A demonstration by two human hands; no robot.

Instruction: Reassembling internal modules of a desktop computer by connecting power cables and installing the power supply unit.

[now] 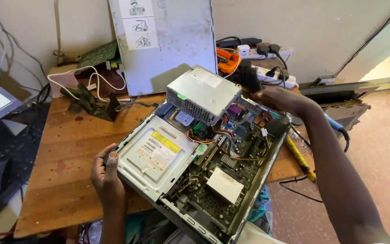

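Pointing away-right, computer case (267, 178); hands (106, 174) seemingly steadying.

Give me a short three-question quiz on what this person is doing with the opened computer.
1. True or false: the left hand grips the computer case at the corner by the optical drive.
2. Which part stands tilted up out of the case: A the heatsink, B the power supply?
3. What kind of surface bears the case?

Key: 1 true. 2 B. 3 A wooden table; the right hand rests at the case's far edge.
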